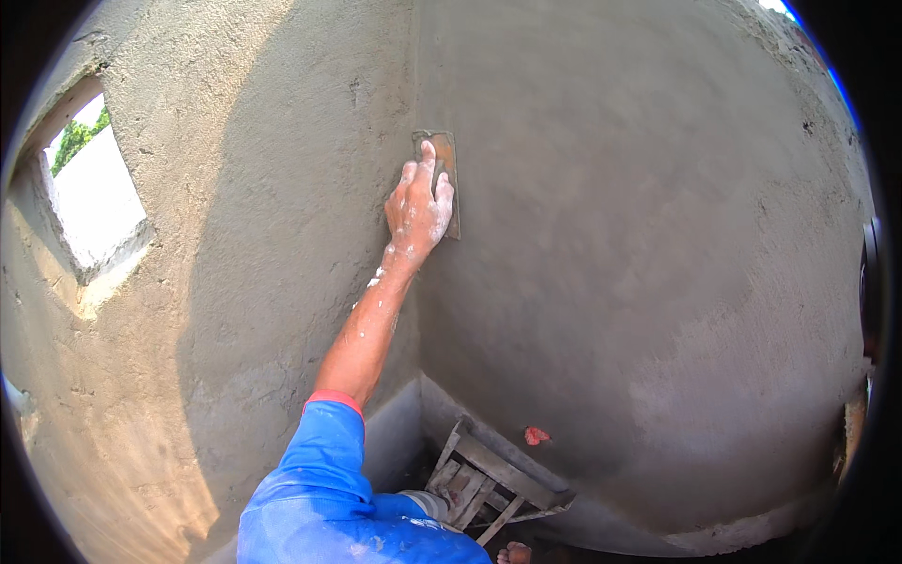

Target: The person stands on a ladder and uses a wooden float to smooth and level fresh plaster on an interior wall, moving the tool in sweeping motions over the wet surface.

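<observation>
Float (449, 155) under hand (418, 209), flat vs wall (639, 235).

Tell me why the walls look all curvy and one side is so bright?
Head view: the fisheye lens bends the plastered wall and darkens the corners; sunlight washes the left wall and blows out the window opening to white, while the hand on the float stays sharp in shade.

The plastered wall (639, 235) looks like matt grey cement, fine-grained and slightly rough, with paler dry patches low on the right. The float (448, 179) pressed flat against it seems wooden, brownish and dull. The hand (417, 211) is dusted with whitish powder. The sleeve (319, 479) is blue cloth. The wooden frame (493, 484) below is cement-smeared.
</observation>
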Demonstrator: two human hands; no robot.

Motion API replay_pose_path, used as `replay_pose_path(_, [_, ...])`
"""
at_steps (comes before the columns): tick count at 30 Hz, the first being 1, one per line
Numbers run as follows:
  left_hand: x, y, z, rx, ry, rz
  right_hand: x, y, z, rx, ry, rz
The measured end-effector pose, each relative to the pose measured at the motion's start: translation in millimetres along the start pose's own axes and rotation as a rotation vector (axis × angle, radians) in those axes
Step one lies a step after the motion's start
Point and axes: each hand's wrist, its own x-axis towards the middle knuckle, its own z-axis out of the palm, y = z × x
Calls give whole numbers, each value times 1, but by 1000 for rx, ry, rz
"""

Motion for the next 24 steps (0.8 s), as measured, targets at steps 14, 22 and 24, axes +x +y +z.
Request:
replay_pose_path(14, [-203, 1, 73, -186, 50, 277, -52, -34, 5, -173, 211, 103])
replay_pose_path(22, [-31, 44, 22, -182, 204, 170, -55, 2, -22, -66, 217, -80])
replay_pose_path(24, [-72, 17, 44, -267, 189, -11, -63, 15, -42, 574, -306, 246])
